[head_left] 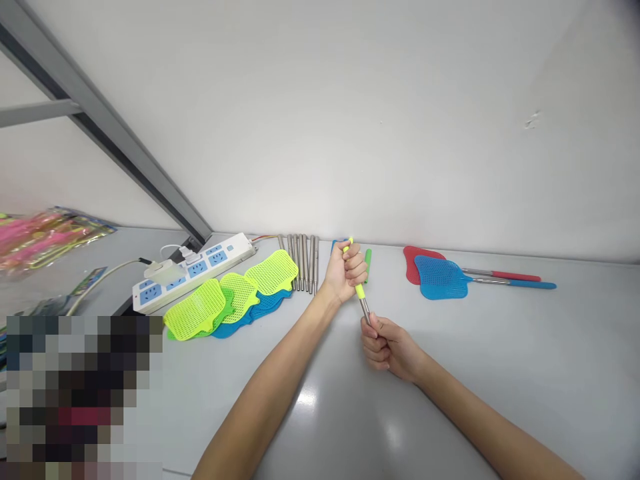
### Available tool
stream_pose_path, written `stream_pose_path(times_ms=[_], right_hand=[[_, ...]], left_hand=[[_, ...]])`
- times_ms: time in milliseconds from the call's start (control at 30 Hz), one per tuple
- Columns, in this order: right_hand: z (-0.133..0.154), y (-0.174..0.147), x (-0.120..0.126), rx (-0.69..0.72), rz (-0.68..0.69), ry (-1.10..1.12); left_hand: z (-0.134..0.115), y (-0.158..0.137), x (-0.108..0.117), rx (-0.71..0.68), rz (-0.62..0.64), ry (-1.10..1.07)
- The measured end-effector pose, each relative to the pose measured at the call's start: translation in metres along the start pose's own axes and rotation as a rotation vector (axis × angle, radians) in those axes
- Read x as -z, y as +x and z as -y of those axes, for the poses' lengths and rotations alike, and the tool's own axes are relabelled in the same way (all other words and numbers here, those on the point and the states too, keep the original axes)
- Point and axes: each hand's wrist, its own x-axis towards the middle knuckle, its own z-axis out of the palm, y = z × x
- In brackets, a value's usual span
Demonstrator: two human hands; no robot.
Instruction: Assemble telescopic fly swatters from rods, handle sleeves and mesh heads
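Observation:
My left hand (346,272) is wrapped round a yellow handle sleeve (359,291), whose tip pokes out above the fist. From the sleeve's lower end comes a shiny metal rod (365,309), and my right hand (393,347) is closed round it lower down. The rod's far end is hidden in that fist. Behind my left hand lie a green handle sleeve (369,262) and a partly covered blue piece (339,243). Several metal rods (302,263) lie side by side to the left. Next to them are yellow perforated fly swatter heads (195,309), overlapping green and blue ones (268,303).
On the right a blue fly swatter (443,278) overlaps a red fly swatter (412,264). A white power strip (200,267) with plugs sits at the back left, near a grey metal post (115,127). Pink items in clear packaging (45,237) lie far left. A white wall stands behind.

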Motion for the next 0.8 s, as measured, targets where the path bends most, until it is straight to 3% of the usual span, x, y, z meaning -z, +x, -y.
stream_pose_path(times_ms=[267, 467, 633, 800], right_hand=[[0.002, 0.0, -0.007, 0.037, -0.009, -0.006], [-0.002, 0.004, -0.008, 0.167, -0.079, 0.02], [-0.005, 0.006, -0.01, 0.305, -0.106, -0.052], [-0.004, 0.007, -0.012, 0.366, -0.176, -0.121]], left_hand=[[0.001, 0.005, -0.008, 0.018, 0.066, 0.104], [0.029, 0.005, -0.02, 0.088, 0.165, 0.385], [0.044, 0.001, -0.027, 0.043, 0.086, 0.753], [0.049, -0.018, -0.043, -0.114, 0.041, 1.4]])
